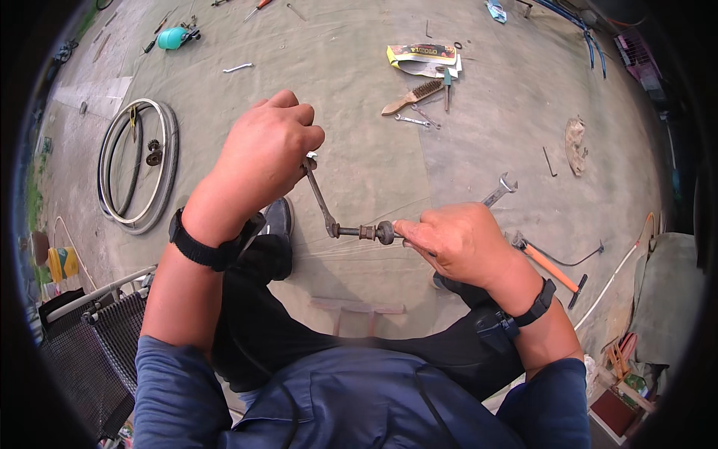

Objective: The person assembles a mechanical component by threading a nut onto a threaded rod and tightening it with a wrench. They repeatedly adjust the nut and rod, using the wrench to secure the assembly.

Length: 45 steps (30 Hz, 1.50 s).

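Gripping a slim grey metal spanner (320, 198) in my left hand (273, 150) and a silver open-ended wrench (499, 189) in my right hand (458, 239), I see a thin, dark metal axle (349, 231) with rust-brown collars (367, 233) between them.

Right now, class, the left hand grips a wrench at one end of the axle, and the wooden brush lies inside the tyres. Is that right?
Not quite: the head view shows the wooden brush outside the tyres, beside two small wrenches. The left hand does grip a wrench at one end of the axle.
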Tool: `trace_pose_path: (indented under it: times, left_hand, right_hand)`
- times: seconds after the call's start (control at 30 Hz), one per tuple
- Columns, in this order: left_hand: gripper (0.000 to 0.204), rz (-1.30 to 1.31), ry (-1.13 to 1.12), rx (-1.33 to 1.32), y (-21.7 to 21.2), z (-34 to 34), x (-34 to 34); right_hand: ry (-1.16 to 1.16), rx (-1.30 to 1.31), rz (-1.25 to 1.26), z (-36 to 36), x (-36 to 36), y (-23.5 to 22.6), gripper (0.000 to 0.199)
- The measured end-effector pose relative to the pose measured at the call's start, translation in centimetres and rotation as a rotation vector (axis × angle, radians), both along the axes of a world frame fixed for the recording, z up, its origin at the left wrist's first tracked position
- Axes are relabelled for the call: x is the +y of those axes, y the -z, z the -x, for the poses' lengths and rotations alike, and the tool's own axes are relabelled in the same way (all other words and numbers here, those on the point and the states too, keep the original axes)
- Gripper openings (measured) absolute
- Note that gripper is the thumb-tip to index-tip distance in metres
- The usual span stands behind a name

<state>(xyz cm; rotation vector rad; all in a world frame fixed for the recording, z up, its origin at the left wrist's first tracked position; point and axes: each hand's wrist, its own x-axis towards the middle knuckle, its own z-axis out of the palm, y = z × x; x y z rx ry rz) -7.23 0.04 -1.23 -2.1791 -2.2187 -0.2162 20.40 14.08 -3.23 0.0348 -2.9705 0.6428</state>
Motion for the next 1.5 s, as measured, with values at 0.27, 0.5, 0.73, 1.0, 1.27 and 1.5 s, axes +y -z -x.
trace_pose_path:
  times: [0.27,0.5,0.73,1.0,1.27,1.5]
  left_hand:
    - [0.02,0.058,0.0,-0.076,-0.4,-0.9,-0.3]
    - [0.024,-0.025,-0.096,-0.069,-0.5,-0.8,-0.5]
    - [0.023,-0.048,-0.256,-0.032,-0.9,-0.8,-0.7]
    - [0.013,-0.088,-0.361,0.001,-1.1,-0.4,-1.4]
    - [0.027,-0.349,-0.556,-1.108,0.1,-0.1,-2.8]
    - [0.037,-0.302,-0.605,-1.512,-0.9,-1.6,-2.1]
  right_hand:
    - [0.063,-0.168,0.072,-0.8,1.2,2.5,0.014]
    - [0.212,-0.341,0.444,-0.8,2.8,2.3,0.018]
    - [0.406,-0.521,1.161,-0.5,3.9,1.8,0.03]
    - [0.386,-0.464,1.443,-1.0,4.5,1.5,0.04]
    - [0.285,-0.195,1.707,-0.9,4.3,1.1,0.049]
    - [0.289,-0.165,1.769,-0.5,4.1,-0.5,0.06]
